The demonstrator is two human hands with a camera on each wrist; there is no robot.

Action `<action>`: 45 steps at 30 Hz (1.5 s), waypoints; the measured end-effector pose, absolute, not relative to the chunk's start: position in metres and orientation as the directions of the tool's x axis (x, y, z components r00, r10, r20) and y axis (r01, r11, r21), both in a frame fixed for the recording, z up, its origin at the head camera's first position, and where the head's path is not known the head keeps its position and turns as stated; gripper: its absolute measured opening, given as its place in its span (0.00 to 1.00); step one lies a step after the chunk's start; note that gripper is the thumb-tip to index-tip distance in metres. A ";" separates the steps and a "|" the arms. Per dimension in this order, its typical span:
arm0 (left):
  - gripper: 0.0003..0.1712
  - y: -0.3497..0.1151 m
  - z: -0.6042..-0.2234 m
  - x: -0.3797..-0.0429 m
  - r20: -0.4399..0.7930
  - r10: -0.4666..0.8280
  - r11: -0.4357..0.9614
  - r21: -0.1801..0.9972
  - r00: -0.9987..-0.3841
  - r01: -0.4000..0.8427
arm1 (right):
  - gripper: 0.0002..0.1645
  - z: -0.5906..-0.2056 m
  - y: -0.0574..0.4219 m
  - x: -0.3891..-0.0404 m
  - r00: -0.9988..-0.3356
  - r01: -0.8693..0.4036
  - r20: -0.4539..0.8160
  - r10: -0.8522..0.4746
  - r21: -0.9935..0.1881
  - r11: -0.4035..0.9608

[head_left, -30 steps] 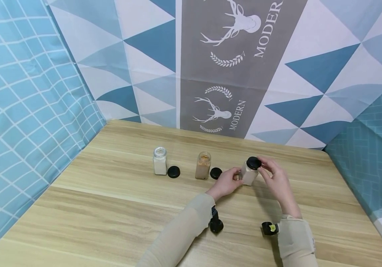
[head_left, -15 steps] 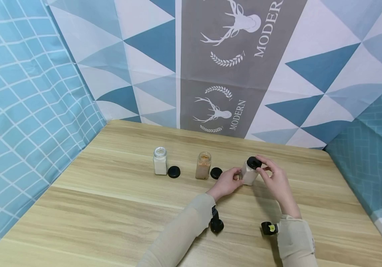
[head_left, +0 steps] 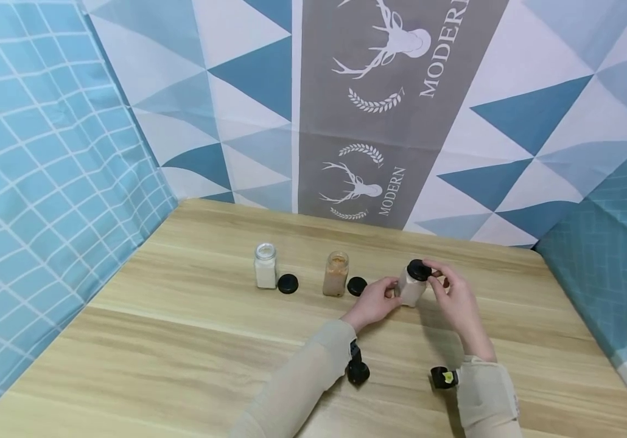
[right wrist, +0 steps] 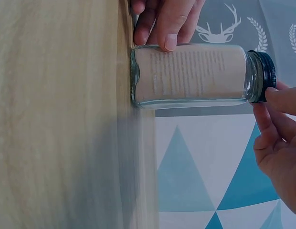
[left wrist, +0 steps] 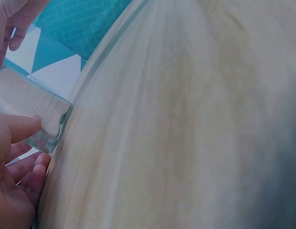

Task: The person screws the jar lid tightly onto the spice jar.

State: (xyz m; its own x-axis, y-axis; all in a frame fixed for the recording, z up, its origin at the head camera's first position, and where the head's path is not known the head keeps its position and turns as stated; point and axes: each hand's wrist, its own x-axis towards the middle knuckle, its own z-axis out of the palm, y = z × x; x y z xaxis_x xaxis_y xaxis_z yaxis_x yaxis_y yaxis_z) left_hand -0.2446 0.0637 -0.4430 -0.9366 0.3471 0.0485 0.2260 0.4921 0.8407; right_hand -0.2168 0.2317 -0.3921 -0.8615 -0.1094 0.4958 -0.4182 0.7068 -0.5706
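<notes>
Wooden tabletop (head_left: pixel 182 353) beneath upright jar (right wrist: pixel 200 71), lid (right wrist: pixel 268 71) uppermost

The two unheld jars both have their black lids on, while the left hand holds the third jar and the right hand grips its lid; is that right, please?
Not quite: the head view shows the white-filled jar and the brown-filled jar open, with a black lid beside each. The rest is right: the left hand holds the third jar and the right hand grips its lid.
</notes>
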 end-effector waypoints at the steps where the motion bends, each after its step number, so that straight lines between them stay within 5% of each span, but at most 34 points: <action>1: 0.27 0.064 -0.443 -0.245 0.050 0.347 0.492 0.840 -0.937 0.227 | 0.18 -0.391 0.232 -0.217 -0.860 -0.412 0.501 -0.098 -0.567 0.714; 12: 0.26 0.065 -0.442 -0.245 0.048 0.343 0.498 0.838 -0.938 0.225 | 0.17 -0.393 0.233 -0.219 -0.802 -0.451 0.594 -0.062 -0.534 0.715; 28: 0.26 0.065 -0.443 -0.245 0.047 0.344 0.505 0.833 -0.938 0.227 | 0.28 -0.393 0.230 -0.220 -0.826 -0.529 0.529 -0.194 -0.609 0.591; 45: 0.26 0.065 -0.442 -0.245 0.043 0.341 0.498 0.839 -0.939 0.219 | 0.20 -0.392 0.233 -0.219 -0.843 -0.478 0.515 -0.154 -0.587 0.653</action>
State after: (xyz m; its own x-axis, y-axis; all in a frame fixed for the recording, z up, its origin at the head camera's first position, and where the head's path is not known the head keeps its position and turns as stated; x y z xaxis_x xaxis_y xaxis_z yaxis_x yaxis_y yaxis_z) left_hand -0.2448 0.0649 -0.4421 -0.9391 0.3410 0.0432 0.2193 0.4978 0.8391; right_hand -0.2187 0.2333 -0.3918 -0.8430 -0.1539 0.5155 -0.4783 0.6529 -0.5873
